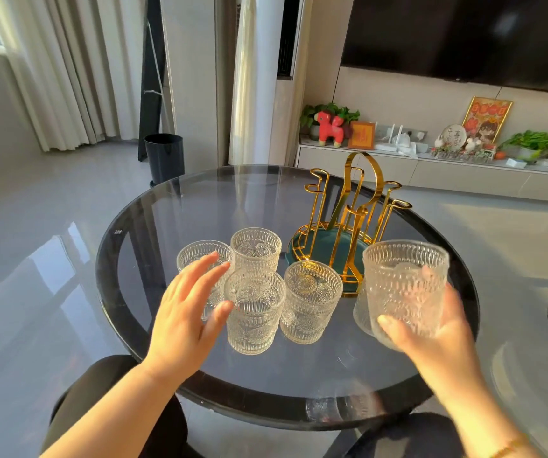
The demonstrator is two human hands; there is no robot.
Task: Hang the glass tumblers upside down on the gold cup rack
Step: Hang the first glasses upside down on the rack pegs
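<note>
Several embossed glass tumblers stand upright on the round dark glass table (167, 206). My right hand (431, 332) grips one tumbler (405, 285) lifted off the table at the right, mouth up; another tumbler (360, 312) is partly hidden behind it. My left hand (183, 312) is spread open against the near-left tumbler (254, 309), covering part of the far-left tumbler (196, 256). Other tumblers stand at the back (256, 247) and in the middle (310, 300). The gold cup rack (353, 206) stands on its green base behind them, all its pegs bare.
A black bin (164, 157) stands on the floor beyond the table. A low TV cabinet (431, 173) with plants and ornaments runs along the far wall. My knees show under the table's near edge.
</note>
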